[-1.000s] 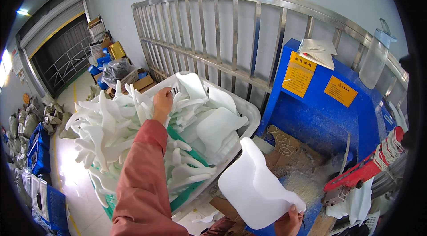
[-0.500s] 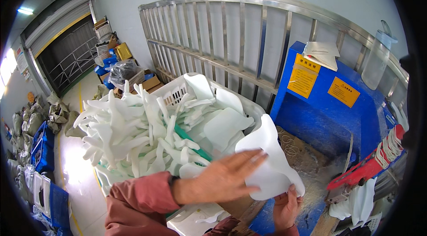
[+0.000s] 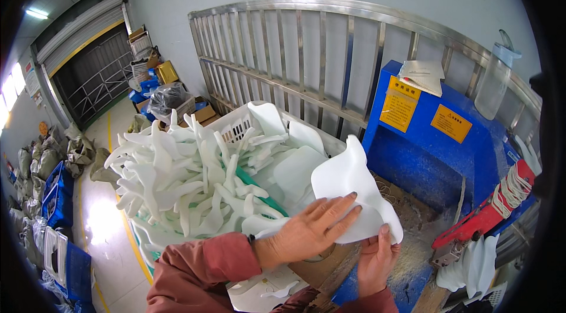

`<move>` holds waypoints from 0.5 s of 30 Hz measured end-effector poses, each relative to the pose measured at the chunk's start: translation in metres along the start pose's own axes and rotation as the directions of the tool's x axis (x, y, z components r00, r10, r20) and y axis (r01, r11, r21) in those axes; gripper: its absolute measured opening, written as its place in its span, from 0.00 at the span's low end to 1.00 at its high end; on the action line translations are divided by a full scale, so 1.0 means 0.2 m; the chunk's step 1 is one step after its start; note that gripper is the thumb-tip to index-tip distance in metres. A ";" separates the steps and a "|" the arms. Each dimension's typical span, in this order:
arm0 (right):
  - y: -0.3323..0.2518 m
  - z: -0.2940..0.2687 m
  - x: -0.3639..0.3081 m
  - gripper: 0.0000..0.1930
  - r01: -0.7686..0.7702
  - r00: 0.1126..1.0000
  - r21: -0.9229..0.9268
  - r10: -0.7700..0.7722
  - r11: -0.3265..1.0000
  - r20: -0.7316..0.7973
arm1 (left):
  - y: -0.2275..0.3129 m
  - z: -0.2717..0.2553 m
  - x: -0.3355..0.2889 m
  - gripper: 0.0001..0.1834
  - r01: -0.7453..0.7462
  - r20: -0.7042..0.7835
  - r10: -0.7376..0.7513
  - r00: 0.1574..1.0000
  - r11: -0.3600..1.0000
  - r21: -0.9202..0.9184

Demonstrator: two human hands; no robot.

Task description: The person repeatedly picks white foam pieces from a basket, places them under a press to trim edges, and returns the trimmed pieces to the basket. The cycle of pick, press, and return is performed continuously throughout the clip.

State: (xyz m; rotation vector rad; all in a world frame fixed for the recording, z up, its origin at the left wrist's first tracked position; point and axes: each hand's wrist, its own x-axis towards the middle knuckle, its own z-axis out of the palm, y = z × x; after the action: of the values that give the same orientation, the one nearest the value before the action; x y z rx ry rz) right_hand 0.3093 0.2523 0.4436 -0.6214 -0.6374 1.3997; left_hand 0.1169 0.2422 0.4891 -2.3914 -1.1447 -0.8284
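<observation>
- Nearest: left hand (image 3: 306, 233), in a dull-red sleeve (image 3: 203, 260), reaches across with its fingers extended and closed on nothing; they lie over the lower part of a curved white panel (image 3: 342, 174), apparently touching it.
- Right hand (image 3: 376, 266), from below: thumb and fingers pinch the panel's lower right corner.
- Panel is held up, tilted, between the crate and the blue machine, above a dusty brown board (image 3: 407, 195).
- Step in hand, as judged: handling one panel, the right hand bearing it while the left steadies or passes over its face. Pressing or wiping: cannot tell.
- Next move, as judged, calls for a firm corner pinch and a level wrist; the broad free end could swing and knock the crate rim.
- Just left: white slotted crate (image 3: 239, 129), heaped with curved, branching white pieces (image 3: 156, 180); wider white sheets (image 3: 298, 168) lie at its right end, a green edge (image 3: 262, 192) showing between.
- Right: blue machine (image 3: 407, 159), booklet (image 3: 421, 74) on top; red bar (image 3: 460, 229) wound with pale cord, white pieces (image 3: 469, 269) below it.
- Beyond: metal railing (image 3: 318, 3) along the grey wall; far left, sacks (image 3: 44, 162) and a roller shutter (image 3: 88, 35).
</observation>
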 end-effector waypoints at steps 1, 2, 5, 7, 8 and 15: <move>0.00 0.01 0.01 0.23 -0.001 1.000 -0.004 0.001 1.000 0.006 | -0.04 -0.02 0.01 0.35 -0.013 -0.022 0.013 1.000 1.000 0.004; -0.01 0.02 0.01 0.25 -0.042 0.996 -0.021 0.044 0.999 0.082 | -0.09 -0.04 0.02 0.33 -0.020 -0.031 0.021 0.999 1.000 0.014; -0.03 -0.02 0.00 0.28 -0.131 0.959 -0.105 0.153 0.986 0.238 | -0.23 -0.13 0.05 0.33 -0.007 -0.006 0.008 1.000 0.985 0.174; -0.06 -0.09 -0.05 0.29 -0.191 0.936 -0.192 0.237 0.963 0.260 | -0.37 -0.20 0.08 0.33 0.024 -0.067 -0.005 0.998 0.959 0.284; -0.07 -0.14 -0.07 0.27 -0.200 0.922 -0.188 0.249 0.962 0.297 | -0.46 -0.23 0.10 0.33 0.031 -0.144 0.016 0.989 0.947 0.319; -0.17 -0.49 -0.31 0.15 -0.316 0.905 -0.327 0.386 0.891 0.177 | -1.12 -0.22 0.07 0.32 0.285 -0.235 -0.174 0.956 0.734 0.617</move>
State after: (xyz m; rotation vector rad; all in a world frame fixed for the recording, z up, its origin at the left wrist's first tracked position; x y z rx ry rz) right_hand 0.3995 0.1856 0.3985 -0.8431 -0.9710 1.7562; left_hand -0.0690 0.3620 0.5471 -1.6023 -1.3985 -0.5517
